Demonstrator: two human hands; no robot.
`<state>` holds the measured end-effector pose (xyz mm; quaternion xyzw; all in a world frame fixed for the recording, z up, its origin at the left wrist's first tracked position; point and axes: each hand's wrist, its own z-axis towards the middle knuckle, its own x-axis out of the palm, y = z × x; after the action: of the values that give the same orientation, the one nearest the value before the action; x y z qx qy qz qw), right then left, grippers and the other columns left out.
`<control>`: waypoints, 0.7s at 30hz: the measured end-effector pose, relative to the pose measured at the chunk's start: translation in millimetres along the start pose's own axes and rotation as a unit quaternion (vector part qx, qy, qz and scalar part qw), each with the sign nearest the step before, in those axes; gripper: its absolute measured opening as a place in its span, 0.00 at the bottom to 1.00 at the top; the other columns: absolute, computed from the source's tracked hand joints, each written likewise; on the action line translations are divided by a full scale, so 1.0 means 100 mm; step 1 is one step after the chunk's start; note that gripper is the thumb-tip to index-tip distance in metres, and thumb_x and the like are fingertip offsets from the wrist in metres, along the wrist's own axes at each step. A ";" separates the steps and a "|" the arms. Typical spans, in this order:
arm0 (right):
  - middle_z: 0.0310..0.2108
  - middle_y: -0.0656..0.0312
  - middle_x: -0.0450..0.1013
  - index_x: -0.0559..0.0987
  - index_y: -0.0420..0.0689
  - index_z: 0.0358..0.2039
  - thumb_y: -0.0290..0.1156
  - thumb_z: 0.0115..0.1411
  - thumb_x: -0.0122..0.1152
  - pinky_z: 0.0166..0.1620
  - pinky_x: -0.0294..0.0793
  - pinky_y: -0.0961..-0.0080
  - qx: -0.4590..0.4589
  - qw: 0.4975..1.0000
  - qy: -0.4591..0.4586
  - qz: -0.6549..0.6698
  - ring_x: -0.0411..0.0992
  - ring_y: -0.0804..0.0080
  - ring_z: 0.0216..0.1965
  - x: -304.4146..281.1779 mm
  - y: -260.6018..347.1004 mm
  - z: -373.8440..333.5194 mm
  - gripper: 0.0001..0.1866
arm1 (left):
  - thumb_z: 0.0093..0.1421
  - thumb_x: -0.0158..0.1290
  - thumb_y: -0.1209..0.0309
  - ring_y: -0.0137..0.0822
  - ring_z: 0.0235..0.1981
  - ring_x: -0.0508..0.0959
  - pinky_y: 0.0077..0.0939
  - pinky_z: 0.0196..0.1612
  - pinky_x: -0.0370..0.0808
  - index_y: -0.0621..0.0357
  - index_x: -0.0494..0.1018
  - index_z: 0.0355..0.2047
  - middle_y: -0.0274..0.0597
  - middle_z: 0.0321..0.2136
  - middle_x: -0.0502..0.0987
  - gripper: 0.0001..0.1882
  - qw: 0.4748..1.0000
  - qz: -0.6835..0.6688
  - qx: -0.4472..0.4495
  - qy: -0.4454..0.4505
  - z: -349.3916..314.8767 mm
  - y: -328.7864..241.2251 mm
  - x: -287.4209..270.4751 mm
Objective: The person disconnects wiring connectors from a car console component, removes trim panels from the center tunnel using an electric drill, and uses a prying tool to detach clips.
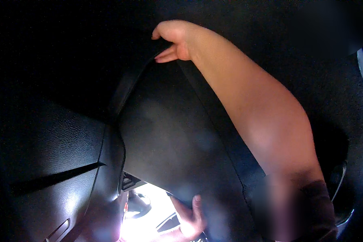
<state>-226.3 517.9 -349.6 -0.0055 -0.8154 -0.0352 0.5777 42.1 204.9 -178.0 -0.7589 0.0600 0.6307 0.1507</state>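
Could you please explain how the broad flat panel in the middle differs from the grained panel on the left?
Surface: the flat panel looks mostly smooth and matte, while the grained panel has a leather-like texture and shiny patches.
Detail: a dark groove crosses the grained panel; none shows on the flat panel.
Contact: the right hand is at the flat panel's upper edge; no hand shows on the grained panel.
Both are dark.

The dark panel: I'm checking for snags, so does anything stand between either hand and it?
Nothing visible does. The right hand holds the dark panel by its upper edge, and the left hand is at its lower edge. The panel's far side is hidden.
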 end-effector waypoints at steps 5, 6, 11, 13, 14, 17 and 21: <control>0.58 0.45 0.74 0.74 0.34 0.60 0.28 0.71 0.61 0.42 0.88 0.70 -0.045 0.997 0.029 0.047 0.77 0.51 0.53 -0.03 -0.19 0.16 0.20 | 0.74 0.51 0.72 0.49 0.65 0.66 0.42 0.71 0.60 0.72 0.43 0.73 0.63 0.66 0.61 0.37 0.999 0.023 -0.015 0.019 -0.01 0.05 -0.05; 0.57 0.45 0.75 0.74 0.34 0.60 0.28 0.71 0.62 0.41 0.87 0.70 -0.056 0.995 0.032 0.070 0.79 0.51 0.50 -0.09 -0.21 0.17 0.20 | 0.74 0.51 0.72 0.49 0.65 0.66 0.42 0.71 0.59 0.72 0.43 0.73 0.63 0.66 0.61 0.37 0.999 0.027 -0.013 0.015 0.00 0.05 -0.05; 0.43 0.50 0.76 0.75 0.37 0.50 0.29 0.70 0.63 0.33 0.79 0.73 -0.107 0.988 0.038 0.106 0.81 0.58 0.33 -0.12 -0.35 0.23 0.12 | 0.74 0.51 0.72 0.50 0.66 0.66 0.42 0.71 0.60 0.73 0.41 0.74 0.63 0.66 0.61 0.38 0.999 0.029 -0.012 -0.006 0.00 0.03 -0.01; 0.37 0.55 0.73 0.75 0.40 0.44 0.29 0.69 0.64 0.30 0.74 0.75 -0.130 0.986 0.018 0.106 0.79 0.61 0.29 -0.10 -0.39 0.22 0.09 | 0.76 0.51 0.62 0.48 0.63 0.66 0.43 0.69 0.61 0.73 0.43 0.73 0.61 0.65 0.63 0.39 1.000 0.019 -0.008 -0.014 0.03 -0.05 0.03; 0.36 0.56 0.72 0.74 0.41 0.43 0.28 0.67 0.65 0.31 0.73 0.74 -0.128 0.985 0.016 0.113 0.78 0.61 0.30 -0.09 -0.41 0.23 0.09 | 0.76 0.51 0.57 0.47 0.62 0.66 0.43 0.68 0.61 0.73 0.44 0.73 0.60 0.64 0.64 0.40 1.000 0.013 -0.005 -0.018 0.04 -0.08 0.05; 0.35 0.60 0.69 0.73 0.45 0.41 0.25 0.64 0.66 0.34 0.72 0.73 -0.129 0.981 -0.001 0.147 0.77 0.62 0.36 -0.01 -0.45 0.19 0.10 | 0.76 0.51 0.57 0.48 0.63 0.65 0.44 0.69 0.60 0.74 0.44 0.74 0.61 0.64 0.63 0.41 0.999 0.021 -0.025 -0.009 0.02 -0.09 0.02; 0.43 0.58 0.72 0.73 0.47 0.51 0.25 0.63 0.67 0.41 0.78 0.63 -0.138 0.967 -0.020 0.214 0.74 0.60 0.48 0.08 -0.55 0.18 0.17 | 0.74 0.51 0.74 0.49 0.66 0.66 0.41 0.71 0.59 0.74 0.41 0.73 0.63 0.66 0.61 0.38 1.000 0.026 -0.013 0.004 0.02 -0.09 0.00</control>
<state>-248.2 463.8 -350.7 -0.2604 -0.7939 -0.0228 0.5490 43.3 214.3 -177.1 -0.7617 0.0721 0.6318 0.1246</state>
